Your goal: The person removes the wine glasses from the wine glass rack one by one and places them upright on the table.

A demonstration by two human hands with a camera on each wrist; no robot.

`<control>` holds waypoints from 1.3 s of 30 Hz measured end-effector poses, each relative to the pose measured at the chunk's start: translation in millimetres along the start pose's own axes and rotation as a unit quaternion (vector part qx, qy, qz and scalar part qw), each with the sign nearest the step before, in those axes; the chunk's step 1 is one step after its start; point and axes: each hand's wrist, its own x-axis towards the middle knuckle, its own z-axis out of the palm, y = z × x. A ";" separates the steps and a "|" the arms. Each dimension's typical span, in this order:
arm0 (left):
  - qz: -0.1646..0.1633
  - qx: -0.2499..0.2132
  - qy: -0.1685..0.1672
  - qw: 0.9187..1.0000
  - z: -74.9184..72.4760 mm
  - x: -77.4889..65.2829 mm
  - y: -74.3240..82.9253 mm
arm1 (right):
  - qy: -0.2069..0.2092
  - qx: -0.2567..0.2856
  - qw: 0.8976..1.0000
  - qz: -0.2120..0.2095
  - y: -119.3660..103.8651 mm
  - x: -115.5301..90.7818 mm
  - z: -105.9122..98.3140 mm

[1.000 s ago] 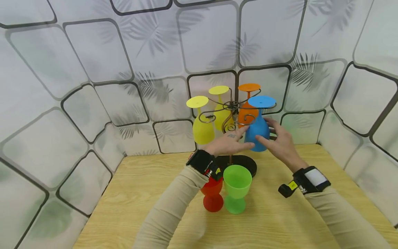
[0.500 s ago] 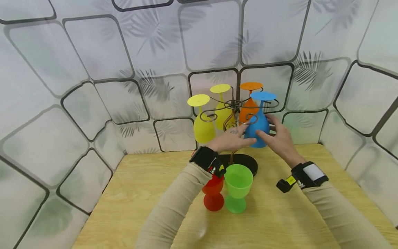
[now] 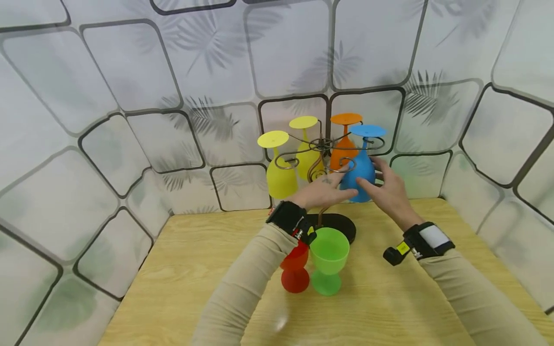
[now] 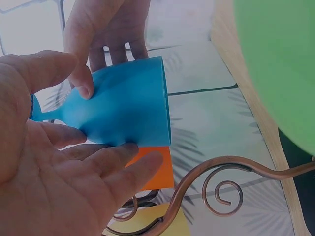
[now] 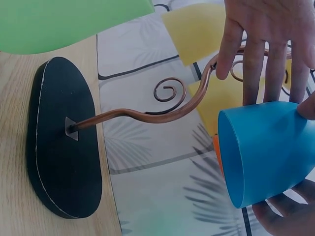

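Observation:
An upside-down blue goblet is at the front right arm of a wire rack, its foot above the curled wire. My right hand grips its bowl from the right, thumb on the near side and fingers behind. From the left, my left hand touches the bowl with its fingers extended. In the left wrist view the left hand lies along the bowl, thumb apart from it. Two yellow goblets and an orange goblet hang upside down on other arms.
A green goblet and a red goblet stand upright on the wooden table before the rack. The left wrist partly covers the red one. The rack's black base carries a curved copper stem. Patterned cloth hangs behind.
The blue goblet has risen a little and shifted slightly right relative to the rack, with both hands moving up alongside it. The other goblets stay in place.

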 end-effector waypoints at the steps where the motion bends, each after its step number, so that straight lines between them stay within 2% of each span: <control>1: 0.002 0.003 0.002 1.000 0.6 0.7 0.7 | 0.000 -0.001 1.000 0.003 0.4 -0.3 -0.8; 9: 0.005 0.003 -0.009 1.000 5.0 7.3 6.8 | 0.008 -0.010 1.000 0.015 4.7 -5.9 -10.3; 19: 0.011 -0.028 -0.013 0.999 13.1 1.1 11.0 | 0.014 -0.001 1.000 0.008 9.1 -19.1 -18.4; 25: 0.034 -0.031 -0.010 0.999 15.8 -2.2 10.9 | 0.020 0.012 1.000 -0.006 9.2 -25.4 -19.7; 31: 0.043 -0.026 -0.003 0.999 14.4 -8.4 9.5 | 0.028 0.018 0.999 -0.023 8.3 -31.9 -16.7; 39: 0.070 -0.033 0.023 0.997 15.2 -15.0 6.1 | 0.023 0.026 0.999 -0.035 5.4 -41.7 -13.6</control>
